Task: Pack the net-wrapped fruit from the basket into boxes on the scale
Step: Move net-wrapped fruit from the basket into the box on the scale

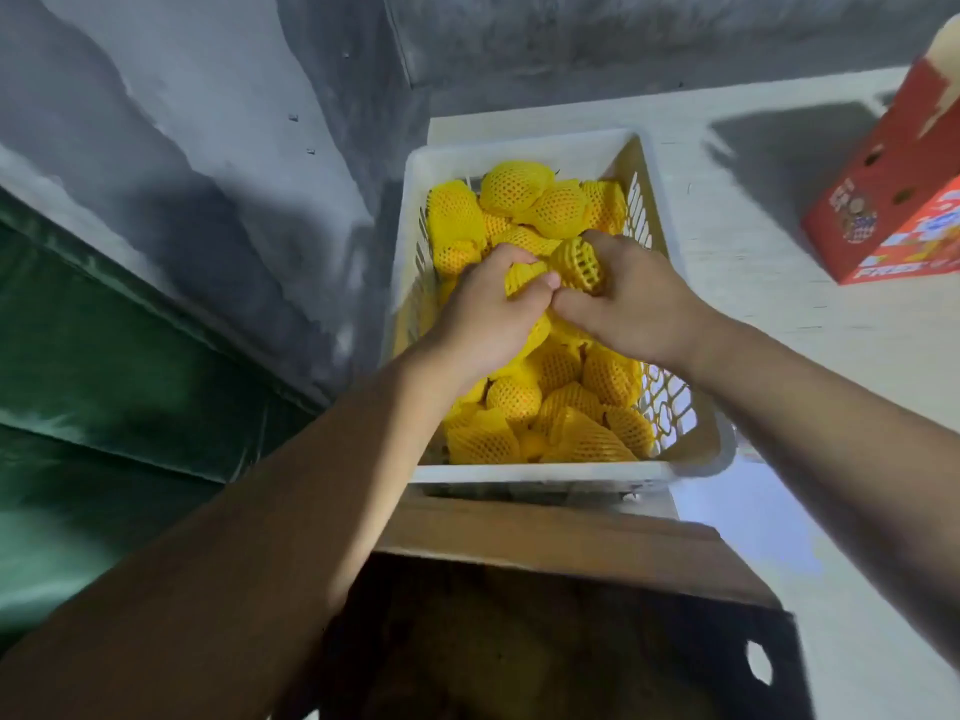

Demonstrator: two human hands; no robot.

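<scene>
An open brown box (545, 615) sits nearest, at the counter's (779, 262) near edge. Just beyond it, over the white basket (519, 153) of yellow net-wrapped fruit (511, 187), the left hand (488, 314) and right hand (623, 304) each grip a piece. A red carton (893, 210) stands toward the far right corner.

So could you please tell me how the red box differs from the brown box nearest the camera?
The red box is brightly printed and stands on the pale surface at far right; the brown box is plain cardboard, directly below the white basket. The brown box is open-topped; the red box's top is cut off by the frame. Both have punched holes.
</scene>
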